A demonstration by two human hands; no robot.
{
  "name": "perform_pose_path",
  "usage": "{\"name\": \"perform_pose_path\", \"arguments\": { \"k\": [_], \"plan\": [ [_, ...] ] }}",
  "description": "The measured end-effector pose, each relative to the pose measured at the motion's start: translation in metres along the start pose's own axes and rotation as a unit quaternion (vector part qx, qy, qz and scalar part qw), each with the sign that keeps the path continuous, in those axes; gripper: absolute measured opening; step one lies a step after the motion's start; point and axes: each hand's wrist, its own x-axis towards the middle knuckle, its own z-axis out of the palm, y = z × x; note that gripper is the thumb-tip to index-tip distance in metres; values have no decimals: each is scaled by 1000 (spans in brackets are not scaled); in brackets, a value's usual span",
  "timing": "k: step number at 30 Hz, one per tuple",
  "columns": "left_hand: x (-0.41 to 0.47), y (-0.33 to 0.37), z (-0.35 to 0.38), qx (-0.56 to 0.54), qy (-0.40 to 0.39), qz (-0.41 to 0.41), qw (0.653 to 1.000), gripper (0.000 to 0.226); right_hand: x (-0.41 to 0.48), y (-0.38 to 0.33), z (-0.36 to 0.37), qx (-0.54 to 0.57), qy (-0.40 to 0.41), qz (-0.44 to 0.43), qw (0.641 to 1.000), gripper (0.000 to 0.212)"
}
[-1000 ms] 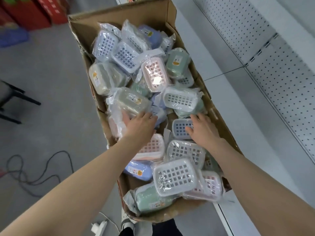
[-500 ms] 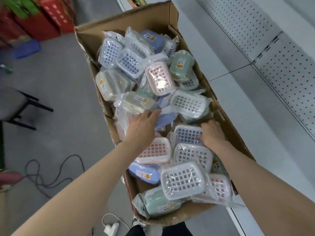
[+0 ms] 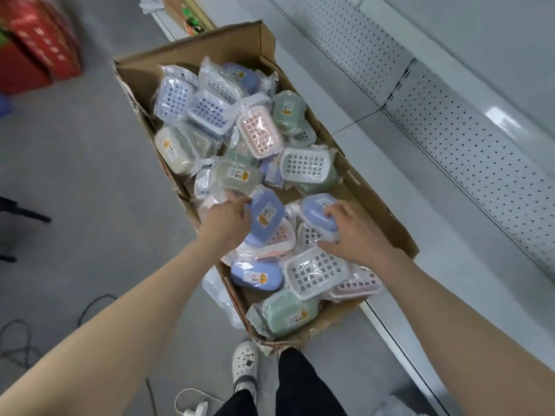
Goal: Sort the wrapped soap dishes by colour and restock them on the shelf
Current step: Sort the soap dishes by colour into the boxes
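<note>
A long cardboard box point(image 3: 192, 52) holds several wrapped soap dishes in blue, green, pink and beige. My left hand point(image 3: 226, 222) grips a blue dish point(image 3: 265, 216) turned bottom up with its orange label showing, lifted a little over a pink dish point(image 3: 280, 238). My right hand point(image 3: 353, 232) grips another blue dish point(image 3: 318, 213) just to the right of it. More blue dishes lie at the near left point(image 3: 256, 276) and at the far end point(image 3: 174, 99). A green dish point(image 3: 288, 315) sits at the near end.
A white shelf board point(image 3: 399, 181) runs along the right of the box under a perforated back panel point(image 3: 468, 145). Red cartons point(image 3: 39, 49) stand on the grey floor at far left. Cables point(image 3: 18, 343) and a plug strip point(image 3: 195, 409) lie near my feet.
Both hands have each closed on a blue dish and raised it out of the pile. The view has shifted so the box sits lower and further right.
</note>
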Motion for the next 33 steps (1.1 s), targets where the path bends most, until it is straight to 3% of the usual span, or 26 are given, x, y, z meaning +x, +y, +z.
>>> {"name": "perform_pose_path", "arguments": {
  "k": [2, 5, 8, 11, 14, 21, 26, 33],
  "plan": [
    [2, -1, 5, 83, -9, 5, 997, 65, -5, -6, 3, 36, 29, 27, 999, 46],
    [-1, 3, 16, 158, 2, 17, 987, 100, 1, -14, 5, -9, 67, 80, 995, 38],
    [0, 1, 23, 121, 7, 19, 992, 111, 12, -18, 10, -38, 51, 137, 988, 56],
    [-1, -1, 21, 136, -6, 41, 990, 107, 23, -19, 12, -48, 2, 186, 981, 72],
    [-5, -1, 19, 140, -23, 43, 989, 96, 27, -22, 11, -33, 5, 197, 980, 73],
    [-19, 13, -9, 64, 20, 62, 996, 89, -12, -29, -32, 11, 154, 194, 969, 74],
    [-38, 40, -39, 43, 67, 154, 985, 87, -75, -28, -66, 5, 259, 217, 941, 68],
    [-83, 109, -45, 53, 63, 274, 958, 85, -197, -17, -73, -18, 321, 302, 897, 67]
  ]
}}
